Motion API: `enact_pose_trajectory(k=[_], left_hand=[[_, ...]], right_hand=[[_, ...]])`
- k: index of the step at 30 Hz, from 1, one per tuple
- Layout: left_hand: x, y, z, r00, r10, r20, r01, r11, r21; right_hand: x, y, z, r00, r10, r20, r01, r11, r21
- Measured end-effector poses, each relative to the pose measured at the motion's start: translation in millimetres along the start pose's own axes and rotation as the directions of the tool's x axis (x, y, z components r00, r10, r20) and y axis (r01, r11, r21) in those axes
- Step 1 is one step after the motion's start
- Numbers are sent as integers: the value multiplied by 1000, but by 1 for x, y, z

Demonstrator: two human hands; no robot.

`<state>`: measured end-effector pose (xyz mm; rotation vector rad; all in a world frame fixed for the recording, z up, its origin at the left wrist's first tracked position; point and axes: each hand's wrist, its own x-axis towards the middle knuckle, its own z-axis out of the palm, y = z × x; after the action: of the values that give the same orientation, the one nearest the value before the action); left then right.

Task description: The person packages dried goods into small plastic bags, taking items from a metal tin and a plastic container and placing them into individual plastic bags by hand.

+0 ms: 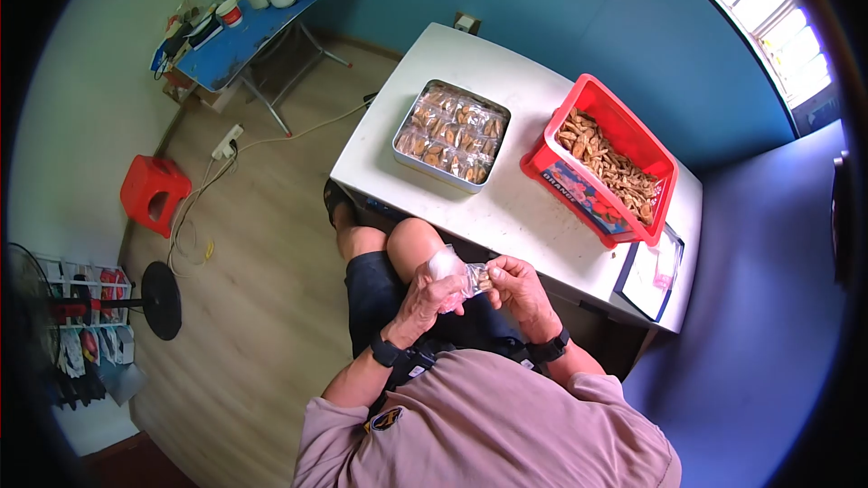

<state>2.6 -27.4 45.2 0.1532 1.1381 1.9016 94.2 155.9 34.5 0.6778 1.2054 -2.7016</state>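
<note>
Above my lap, my left hand (pixel 427 305) is closed around some crumpled clear plastic (pixel 445 264) and one side of a small clear plastic bag (pixel 475 280). Brown dried slices show inside that bag. The fingers of my right hand (pixel 523 294) pinch its other side. Beyond my hands, a square tin (pixel 436 179) on the white table holds several small clear packets (pixel 449 131) of brown slices in rows. To its right stands a red plastic basket (pixel 535 165) with loose dried slices (pixel 604 163) inside.
The white table (pixel 389 140) has a dark-edged tray (pixel 640 282) at its right corner. A blue folding table (pixel 262 32) carries pots and cups. On the floor are a red stool (pixel 154 194) and a power strip (pixel 228 142) with cables. A fan (pixel 161 300) stands left.
</note>
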Motion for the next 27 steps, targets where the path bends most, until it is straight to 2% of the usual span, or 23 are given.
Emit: enact_pose_trajectory(k=[5,7,17,19,22,27], left_hand=[[0,-3,4,998,-22,-57,25,998,56],[-2,2,11,992,-12,-128,20,998,61],[1,3,10,988,-52,-148,56,998,22],[1,3,11,989,-4,-145,0,1000,-30],[1,4,9,996,-28,-87,24,999,-46],[14,-3,5,999,-27,22,31,982,-189]], right_hand=[[-2,-3,3,1000,-4,5,4,1000,4],[-2,-3,3,1000,2,5,-2,1000,4],[-3,-1,3,999,-50,-20,50,999,-12],[-2,-2,5,997,-69,-36,69,998,-16],[-3,-3,8,995,-98,-30,97,995,-28],[-9,-20,17,977,-206,-64,191,964,-188]])
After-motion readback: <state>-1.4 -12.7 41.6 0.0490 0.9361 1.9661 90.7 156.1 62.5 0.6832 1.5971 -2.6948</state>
